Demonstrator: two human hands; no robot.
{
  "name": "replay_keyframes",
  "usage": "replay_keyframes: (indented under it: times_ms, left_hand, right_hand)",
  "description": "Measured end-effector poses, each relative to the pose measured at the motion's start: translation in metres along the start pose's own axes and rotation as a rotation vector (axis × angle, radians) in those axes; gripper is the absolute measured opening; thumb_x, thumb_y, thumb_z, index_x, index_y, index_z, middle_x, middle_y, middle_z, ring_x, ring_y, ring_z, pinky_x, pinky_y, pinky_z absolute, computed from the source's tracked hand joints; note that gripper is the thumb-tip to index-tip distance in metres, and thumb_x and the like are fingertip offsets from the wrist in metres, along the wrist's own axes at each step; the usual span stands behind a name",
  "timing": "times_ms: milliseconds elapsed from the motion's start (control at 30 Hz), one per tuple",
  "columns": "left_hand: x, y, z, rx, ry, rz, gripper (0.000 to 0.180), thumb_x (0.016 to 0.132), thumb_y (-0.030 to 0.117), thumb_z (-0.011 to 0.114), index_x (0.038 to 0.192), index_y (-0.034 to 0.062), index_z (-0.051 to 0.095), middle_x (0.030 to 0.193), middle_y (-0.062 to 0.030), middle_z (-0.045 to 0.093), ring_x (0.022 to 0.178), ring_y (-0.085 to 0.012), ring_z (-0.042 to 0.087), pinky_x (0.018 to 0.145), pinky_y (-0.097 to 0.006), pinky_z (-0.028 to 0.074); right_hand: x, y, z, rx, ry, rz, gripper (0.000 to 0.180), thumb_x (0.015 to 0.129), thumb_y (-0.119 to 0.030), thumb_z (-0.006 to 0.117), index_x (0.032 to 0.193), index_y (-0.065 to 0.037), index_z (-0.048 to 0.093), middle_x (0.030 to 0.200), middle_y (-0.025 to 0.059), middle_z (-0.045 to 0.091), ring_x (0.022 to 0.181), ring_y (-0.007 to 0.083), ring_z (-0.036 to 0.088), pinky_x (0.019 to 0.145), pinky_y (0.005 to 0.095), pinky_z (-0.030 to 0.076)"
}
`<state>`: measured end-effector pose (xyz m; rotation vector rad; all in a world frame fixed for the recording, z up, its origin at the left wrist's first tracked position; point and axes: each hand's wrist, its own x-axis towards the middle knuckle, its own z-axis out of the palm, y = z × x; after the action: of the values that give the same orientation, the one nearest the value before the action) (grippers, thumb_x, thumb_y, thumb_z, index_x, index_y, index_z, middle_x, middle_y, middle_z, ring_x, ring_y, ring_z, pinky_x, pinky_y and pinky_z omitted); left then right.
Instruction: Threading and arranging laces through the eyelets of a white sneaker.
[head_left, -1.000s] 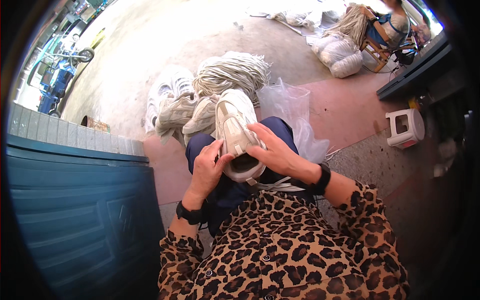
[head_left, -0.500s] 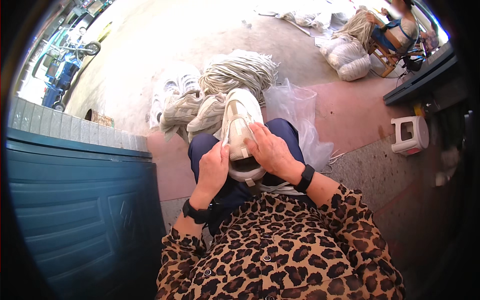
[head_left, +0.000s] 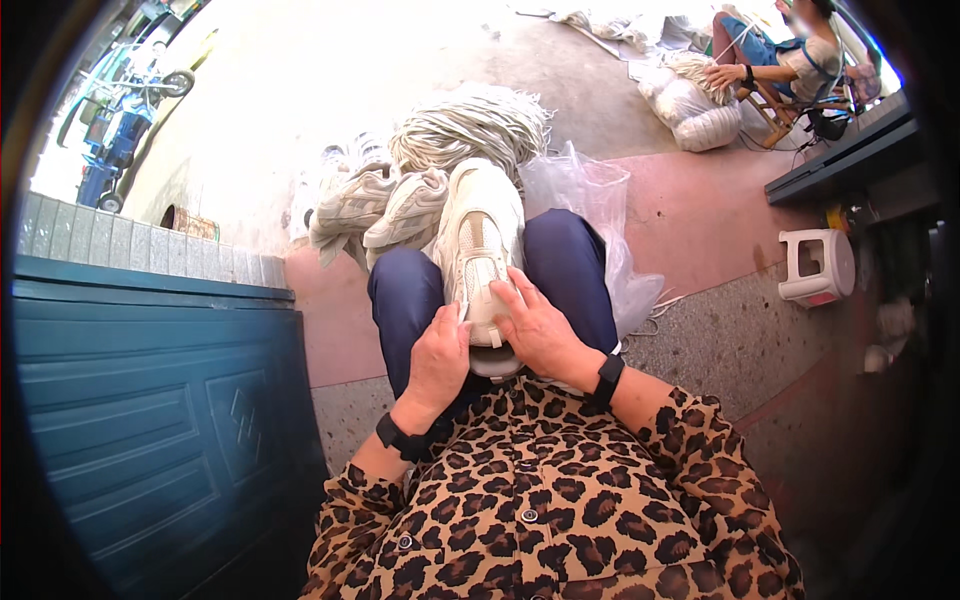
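A cream sneaker (head_left: 482, 212) without visible lacing rests between my knees, its toe pointing away from me. My left hand (head_left: 437, 365) grips the left edge of its opening, fingers closed at the eyelet flap. On the opposite side, my right hand (head_left: 545, 328) holds the right flap beside the tongue, thumb and fingers bent on the edge. The heel end lies close to my shirt. Just beyond my left knee stand several more pale sneakers (head_left: 405, 212). Behind them sits a large bundle of whitish shoelaces (head_left: 470, 125).
A clear plastic bag (head_left: 590, 200) lies by my right knee. A blue door panel (head_left: 150, 400) stands at left, a white stool (head_left: 815, 268) at right. Far right, a seated person (head_left: 805, 70) has a hand on laces above a stuffed bag (head_left: 690, 110). A blue three-wheeler (head_left: 120, 130) is far left.
The sneaker has tilted and come closer to my body, both hands moving with it. My knees show more widely apart. The seated person's arm has lowered onto the laces.
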<state>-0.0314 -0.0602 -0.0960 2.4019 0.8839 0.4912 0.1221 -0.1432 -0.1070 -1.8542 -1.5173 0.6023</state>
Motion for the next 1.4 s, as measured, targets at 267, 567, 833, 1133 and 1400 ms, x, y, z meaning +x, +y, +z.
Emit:
replay_keyframes:
  times_ms: [267,567,833,1133,1400]
  left_hand:
    - [-0.011,0.004,0.009,-0.050,0.018,0.014,0.031,0.086,0.008,0.049,0.111,-0.0084,0.042,0.101,-0.0267,0.052,0.089,-0.0406,0.054,0.073,-0.042,0.046]
    - [-0.014,0.023,-0.029,-0.045,0.066,0.095,0.017,0.083,0.009,0.056,0.094,-0.0029,0.057,0.086,-0.0176,0.060,0.076,-0.0329,0.058,0.067,-0.035,0.048]
    - [0.004,0.053,-0.004,-0.352,-0.291,0.189,0.020,0.084,0.008,0.056,0.101,-0.0033,0.058,0.075,-0.0134,0.061,0.063,-0.0161,0.059,0.060,-0.028,0.046]
    - [0.044,0.069,-0.040,-0.879,-0.752,-0.490,0.022,0.089,0.022,0.053,0.092,0.0009,0.059,0.066,-0.0005,0.056,0.040,-0.0048,0.047,0.037,-0.017,0.035]
    - [0.047,0.040,-0.056,-0.903,-0.632,-0.699,0.023,0.089,0.019,0.051,0.081,0.0007,0.062,0.051,0.0016,0.048,0.036,-0.0049,0.041,0.034,-0.018,0.030]
  right_hand:
    - [-0.002,0.009,0.006,0.025,-0.114,0.000,0.042,0.086,-0.015,0.046,0.124,-0.003,0.036,0.131,0.0277,0.032,0.112,0.0439,0.042,0.090,0.0428,0.041]
    - [-0.031,0.025,-0.077,-0.140,-0.140,-0.076,0.010,0.072,-0.013,0.060,0.080,-0.010,0.066,0.079,0.0070,0.057,0.083,0.0255,0.053,0.074,0.0362,0.044]
    - [-0.049,0.022,-0.069,-0.433,-0.355,-0.184,0.010,0.075,-0.019,0.064,0.072,-0.010,0.060,0.080,0.0048,0.053,0.084,0.0223,0.051,0.071,0.0363,0.039]
    - [-0.004,-0.018,-0.137,-0.043,0.038,-0.173,0.010,0.079,-0.008,0.059,0.079,-0.001,0.052,0.069,0.0155,0.055,0.066,0.0309,0.056,0.059,0.0369,0.043]
    - [0.003,-0.013,-0.068,-0.041,0.109,-0.377,0.020,0.079,-0.004,0.055,0.099,0.000,0.054,0.089,0.0166,0.059,0.082,0.0320,0.058,0.073,0.0366,0.047]
